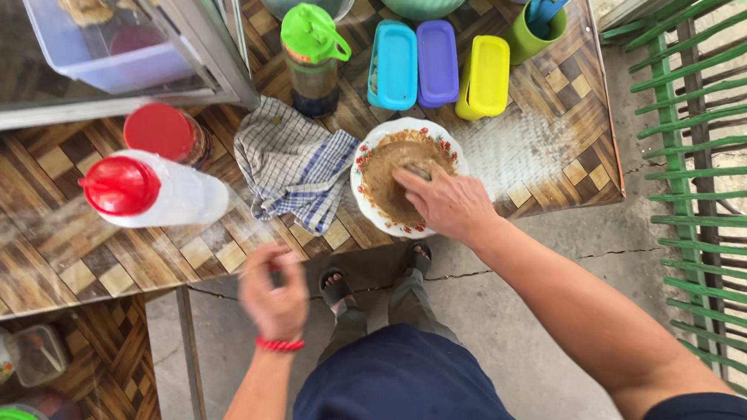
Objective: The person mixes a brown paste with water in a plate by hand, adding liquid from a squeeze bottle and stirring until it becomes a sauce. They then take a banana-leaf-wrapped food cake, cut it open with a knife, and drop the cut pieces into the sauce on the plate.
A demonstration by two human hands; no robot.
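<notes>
Daylight lit the scene evenly and brightly, with no hard shadows on the table [549, 154]. The strongest light came from the upper right, where the ground beyond the green fence [710, 133] was washed out almost to white. A pale sheen lay across the glossy tabletop beside the plate [361, 164], and the glass case [84, 55] at upper left carried dull reflections. The left hand [274, 294] was smeared by motion blur, its fingers indistinct, while the right hand [445, 202] stayed fairly sharp. The wide lens bent straight lines near the edges, and the jars at lower left looked soft.
</notes>
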